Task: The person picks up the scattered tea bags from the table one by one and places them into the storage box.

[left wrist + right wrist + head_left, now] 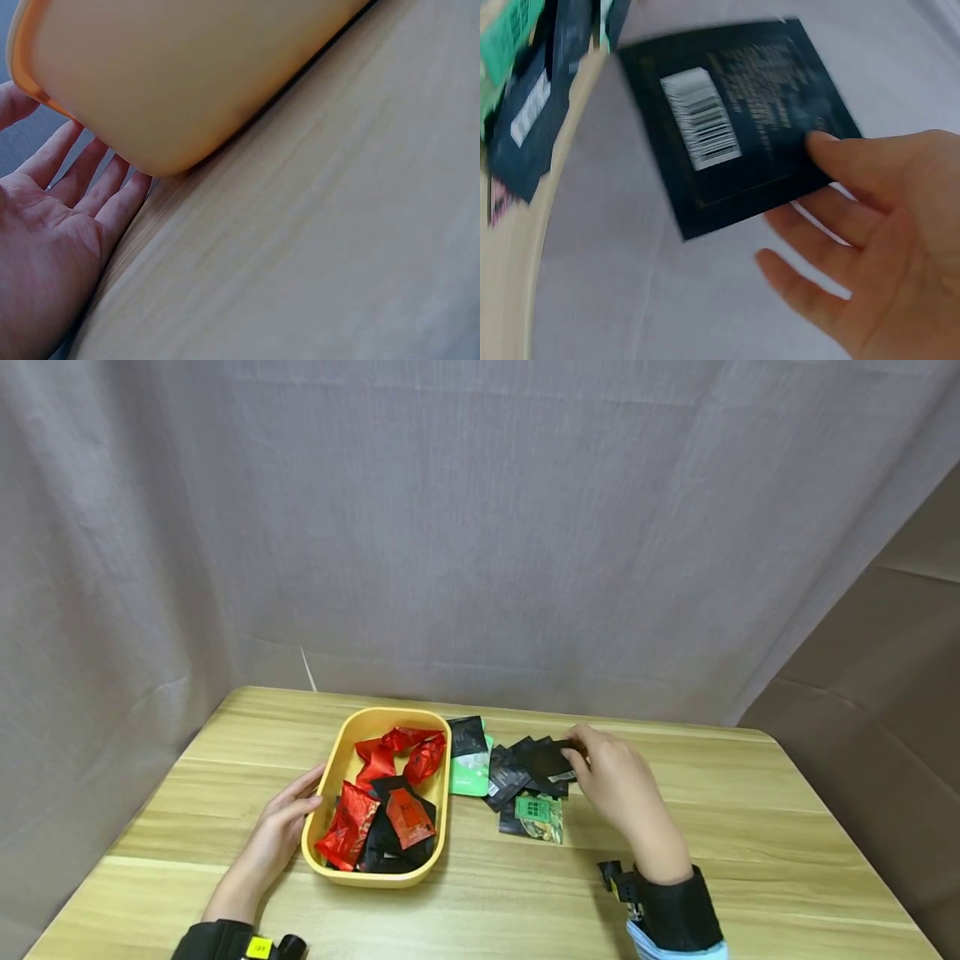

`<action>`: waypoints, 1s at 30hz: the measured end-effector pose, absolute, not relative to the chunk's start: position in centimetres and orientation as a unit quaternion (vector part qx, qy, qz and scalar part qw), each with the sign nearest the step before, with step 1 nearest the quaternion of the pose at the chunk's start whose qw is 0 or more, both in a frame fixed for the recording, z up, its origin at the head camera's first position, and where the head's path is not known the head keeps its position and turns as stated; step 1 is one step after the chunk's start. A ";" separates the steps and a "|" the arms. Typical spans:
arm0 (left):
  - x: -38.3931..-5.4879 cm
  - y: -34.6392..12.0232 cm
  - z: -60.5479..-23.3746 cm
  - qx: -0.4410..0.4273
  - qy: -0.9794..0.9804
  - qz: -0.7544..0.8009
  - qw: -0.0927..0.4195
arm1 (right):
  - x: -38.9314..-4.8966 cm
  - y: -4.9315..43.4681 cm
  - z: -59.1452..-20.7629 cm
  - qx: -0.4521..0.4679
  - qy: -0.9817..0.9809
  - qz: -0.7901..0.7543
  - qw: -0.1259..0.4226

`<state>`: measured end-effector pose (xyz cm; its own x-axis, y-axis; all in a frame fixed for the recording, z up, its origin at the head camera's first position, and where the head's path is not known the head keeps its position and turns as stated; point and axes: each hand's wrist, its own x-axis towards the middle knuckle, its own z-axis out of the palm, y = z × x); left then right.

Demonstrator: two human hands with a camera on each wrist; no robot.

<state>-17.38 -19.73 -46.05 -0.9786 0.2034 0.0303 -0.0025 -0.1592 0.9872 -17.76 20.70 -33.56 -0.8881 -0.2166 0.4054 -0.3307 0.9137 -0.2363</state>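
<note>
In the head view, my left hand rests against the left side of a yellow plastic basket. The left wrist view shows its fairly straight fingers touching the basket's wall. Red foil packets and black packets, one with an orange label, lie inside the basket. With thumb and fingers, my right hand pinches a flat black sachet by one edge. A white barcode on the sachet faces the right wrist camera. Below it, several black sachets lie in a loose pile.
Beside the basket's right wall lie a green packet and a small black packet. A sachet with a green label lies at the pile's near side. The wooden table ends at grey curtains.
</note>
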 end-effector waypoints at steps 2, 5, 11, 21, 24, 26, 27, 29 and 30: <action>-17.3 -19.7 -46.1 0.077 0.645 0.757 0.068 | -17.7 19.5 -33.9 0.166 -0.948 0.154 0.223; -17.3 -19.7 -46.1 0.077 0.646 0.756 0.069 | -17.7 17.7 -34.4 0.200 -0.930 0.161 0.264; -17.3 -19.6 -46.0 0.077 0.647 0.756 0.070 | -17.2 14.4 -35.6 0.274 -0.881 0.183 0.339; -17.3 -19.7 -46.0 0.080 0.644 0.758 0.067 | -15.3 9.7 -37.0 0.377 -0.833 0.182 0.362; -17.2 -19.7 -45.9 0.082 0.643 0.758 0.067 | -14.9 8.7 -37.6 0.397 -0.825 0.176 0.361; -17.2 -19.7 -45.9 0.084 0.640 0.761 0.067 | -14.6 8.1 -38.0 0.409 -0.824 0.165 0.354; -17.2 -19.7 -45.9 0.086 0.639 0.762 0.067 | -14.5 7.8 -38.2 0.414 -0.824 0.158 0.352; -17.3 -19.7 -46.0 0.090 0.635 0.765 0.067 | -14.3 7.3 -38.5 0.422 -0.824 0.144 0.350; -17.3 -19.7 -46.0 0.092 0.634 0.765 0.067 | -14.2 7.1 -38.6 0.425 -0.825 0.137 0.347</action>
